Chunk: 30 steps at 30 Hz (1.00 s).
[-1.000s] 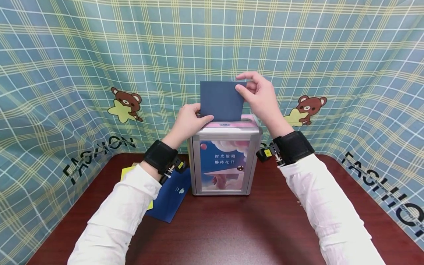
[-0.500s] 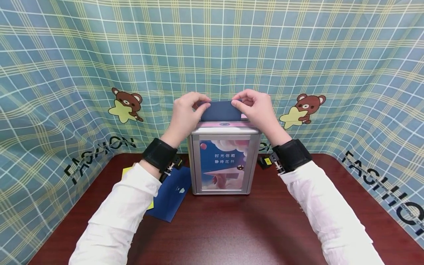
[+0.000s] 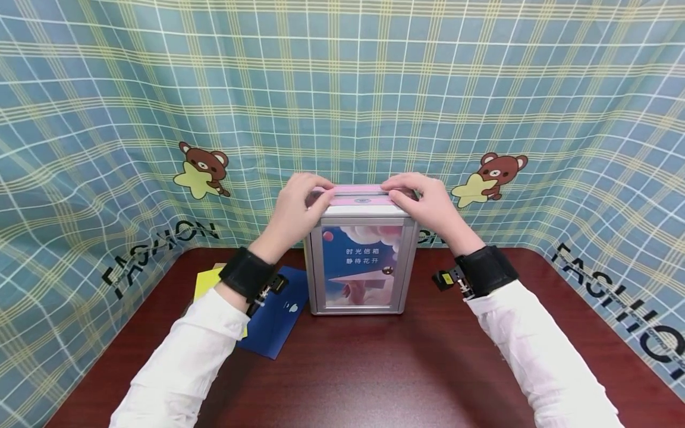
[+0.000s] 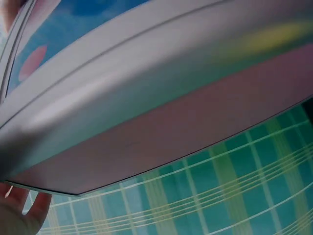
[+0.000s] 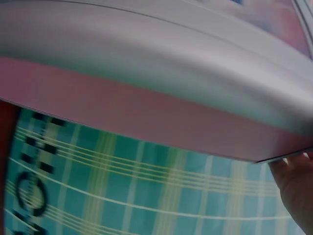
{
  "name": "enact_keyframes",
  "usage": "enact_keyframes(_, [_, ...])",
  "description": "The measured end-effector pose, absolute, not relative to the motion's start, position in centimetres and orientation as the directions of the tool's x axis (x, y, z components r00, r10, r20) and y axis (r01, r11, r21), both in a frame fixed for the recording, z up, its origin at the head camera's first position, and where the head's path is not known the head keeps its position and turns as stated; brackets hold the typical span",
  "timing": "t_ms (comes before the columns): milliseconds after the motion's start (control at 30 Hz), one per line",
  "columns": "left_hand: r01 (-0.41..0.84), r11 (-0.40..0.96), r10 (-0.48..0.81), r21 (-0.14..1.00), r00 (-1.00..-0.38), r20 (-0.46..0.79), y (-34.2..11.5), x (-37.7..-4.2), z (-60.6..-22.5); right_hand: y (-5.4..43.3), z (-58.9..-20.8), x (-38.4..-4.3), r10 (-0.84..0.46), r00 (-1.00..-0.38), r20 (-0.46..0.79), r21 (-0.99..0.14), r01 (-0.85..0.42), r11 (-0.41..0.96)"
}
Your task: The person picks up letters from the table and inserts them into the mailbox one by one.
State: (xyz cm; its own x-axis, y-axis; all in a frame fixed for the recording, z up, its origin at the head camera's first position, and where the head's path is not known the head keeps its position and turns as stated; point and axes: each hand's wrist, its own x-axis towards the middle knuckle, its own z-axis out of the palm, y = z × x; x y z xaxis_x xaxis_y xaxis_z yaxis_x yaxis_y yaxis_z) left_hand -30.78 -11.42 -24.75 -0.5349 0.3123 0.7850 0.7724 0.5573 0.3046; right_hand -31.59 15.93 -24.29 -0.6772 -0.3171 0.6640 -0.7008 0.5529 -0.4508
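A silver-framed letter box [image 3: 361, 266] with a pink top stands upright in the middle of the head view. My left hand [image 3: 299, 208] rests at the left end of its top, and my right hand [image 3: 425, 202] at the right end. On each hand the thumb and fingers lie slightly apart, on either side of the narrow slot [image 3: 358, 191]. No blue envelope shows above the slot now. Both wrist views show a silver, pink-topped side of the letter box [image 4: 146, 142] close up, with fingers at its top corner. What is under my fingertips is hidden.
A dark blue envelope [image 3: 273, 321] lies on the brown table [image 3: 374, 368] left of the box, partly over a yellow envelope [image 3: 206, 280]. A checked cloth [image 3: 353, 89] hangs behind and at both sides.
The upright blue envelope has gone down into the slot and out of sight. Both hands, which pinched its top corners half a second ago, have come down onto the box top.
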Motion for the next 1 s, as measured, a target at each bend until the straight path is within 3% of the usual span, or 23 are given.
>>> enact_keyframes(133, [0.751,0.557,0.181,0.355,-0.527,0.831,-13.0,-29.9,-26.5,17.0,-25.8,-32.1,-0.276,-0.733,0.622,-0.611,-0.674,0.416])
enact_keyframes(300, [0.632,0.621,0.042,0.463,-0.617,0.786,-15.9,-29.1,-29.0,16.9,-27.1,-32.6,-0.264,-0.809,0.525,-0.799,-0.575,0.176])
enact_keyframes(433, [0.528,0.667,-0.030,0.525,-0.686,0.727,-18.8,-29.1,-31.4,16.1,-27.8,-32.5,-0.243,-0.846,0.474,-0.870,-0.493,0.018])
enact_keyframes(733, [0.179,0.804,-0.147,0.568,-0.864,0.482,-25.0,-29.6,-37.1,15.3,-28.6,-32.4,-0.134,-0.873,0.469,-0.883,-0.469,-0.040])
enact_keyframes(1000, [-0.095,0.914,-0.171,0.395,-0.972,0.163,-28.3,-30.3,-39.1,15.2,-28.3,-31.8,-0.138,-0.881,0.453,-0.890,-0.456,-0.013])
